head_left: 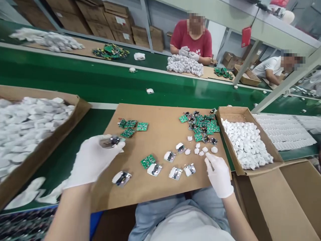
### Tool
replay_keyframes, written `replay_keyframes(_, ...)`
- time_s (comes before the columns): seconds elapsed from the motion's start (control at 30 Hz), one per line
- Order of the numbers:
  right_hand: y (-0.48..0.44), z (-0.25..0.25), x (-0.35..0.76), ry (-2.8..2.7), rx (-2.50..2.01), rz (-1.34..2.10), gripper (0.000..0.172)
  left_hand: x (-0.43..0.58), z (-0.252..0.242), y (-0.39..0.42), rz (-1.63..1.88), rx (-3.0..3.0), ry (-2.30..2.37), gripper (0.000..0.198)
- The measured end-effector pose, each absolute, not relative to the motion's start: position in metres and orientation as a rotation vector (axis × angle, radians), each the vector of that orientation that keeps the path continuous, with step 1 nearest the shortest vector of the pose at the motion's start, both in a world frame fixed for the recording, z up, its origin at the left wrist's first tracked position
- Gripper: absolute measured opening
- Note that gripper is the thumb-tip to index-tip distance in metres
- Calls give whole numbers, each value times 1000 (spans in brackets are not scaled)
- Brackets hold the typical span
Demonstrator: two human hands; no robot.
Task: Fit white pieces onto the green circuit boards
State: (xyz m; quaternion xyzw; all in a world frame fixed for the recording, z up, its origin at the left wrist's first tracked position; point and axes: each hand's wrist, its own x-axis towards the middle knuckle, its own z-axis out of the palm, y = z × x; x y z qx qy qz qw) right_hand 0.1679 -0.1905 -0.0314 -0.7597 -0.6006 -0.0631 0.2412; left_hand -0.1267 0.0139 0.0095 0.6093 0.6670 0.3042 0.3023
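My left hand, in a white glove, is closed on a small circuit board above the left side of the cardboard sheet. A dark component shows on the board's upper side. My right hand, also gloved, hovers at the sheet's right edge with thumb and fingers slightly apart. Nothing shows between them. Just beyond its fingertips lie several small white round pieces. Between my hands are boards with white pieces on them and a green board. More green boards lie beyond my left hand.
A pile of boards sits at the sheet's far right. Boxes of white pieces stand on the right and left. Across the green conveyor, a co-worker in red handles things behind a white pile.
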Motion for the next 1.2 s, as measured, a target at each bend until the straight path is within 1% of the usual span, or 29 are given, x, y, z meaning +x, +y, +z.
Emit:
replay_keyframes(0.03, -190, -39, 174, -1662, -2104, -178, 31, -121, 13, 4, 849, 1557, 1742, 31)
replay_keyframes(0.13, -189, -52, 178, -1728, -2159, -195, 33, -96, 22, -32, 945, 1450, 1576, 68)
replay_keyframes(0.2, -202, -55, 172, -1772, -2169, -211, 35, -79, 24, -55, 982, 1253, 1397, 81)
replay_keyframes(0.23, -212, -56, 168, -1800, -2162, -216, 35, -72, 24, -65, 976, 1132, 1290, 79)
replay_keyframes(0.33, -240, -59, 159, -1904, -2111, -208, 36, -55, 19, -89, 905, 848, 1060, 64)
replay_keyframes(0.43, -242, -62, 152, -1998, -2088, -173, 49, -48, 12, -103, 828, 699, 968, 51)
replay_keyframes(0.5, -231, -62, 149, -2023, -2108, -148, 54, -46, 9, -108, 823, 684, 938, 46)
replay_keyframes(0.6, -224, -61, 149, -2027, -2126, -126, 59, -45, 8, -111, 814, 660, 910, 48)
replay_keyframes(0.73, -248, -60, 151, -2098, -2100, -51, 64, -43, 11, -112, 783, 640, 883, 48)
replay_keyframes(0.93, -237, -62, 149, -2050, -2087, -116, 68, -33, 14, -118, 786, 487, 688, 35)
replay_keyframes(1.1, -254, -58, 154, -2083, -2082, -50, 66, -28, 16, -124, 745, 414, 572, 41)
replay_keyframes(1.2, -257, -60, 157, -2071, -2044, -30, 64, -30, 15, -126, 718, 442, 552, 41)
